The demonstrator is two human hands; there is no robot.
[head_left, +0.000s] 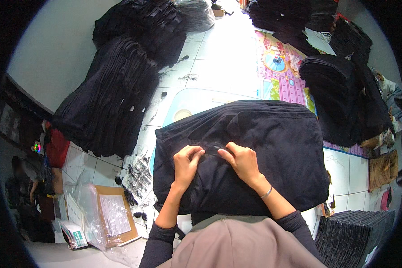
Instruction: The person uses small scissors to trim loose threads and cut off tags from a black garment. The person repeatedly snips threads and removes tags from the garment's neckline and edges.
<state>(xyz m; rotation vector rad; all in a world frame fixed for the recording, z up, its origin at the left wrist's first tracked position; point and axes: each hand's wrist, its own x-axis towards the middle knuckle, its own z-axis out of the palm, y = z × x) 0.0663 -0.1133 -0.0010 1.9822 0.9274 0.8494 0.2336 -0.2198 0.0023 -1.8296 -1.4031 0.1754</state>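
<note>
A thick stack of black cloth pieces (277, 147) lies in front of me, its layered edges showing along the far left side. Over the middle of it, my left hand (187, 163) is closed in a pinch, thumb against fingertips. Just to its right, my right hand (243, 163) pinches too, its thumb pointing toward the left hand. Between the two sets of fingertips runs a small bit of black cloth (212, 148), dark against the dark stack, so its outline is hard to make out. A thin bracelet sits on my right wrist.
Tall piles of black cloth stand at the left (107, 94) and the right (335, 94). A low pale-blue table (196, 96) shows beyond the stack. Black thread scraps (138, 178) litter the tiles. A brown board with plastic wrap (116, 214) lies at lower left, a black stack (355, 236) at lower right.
</note>
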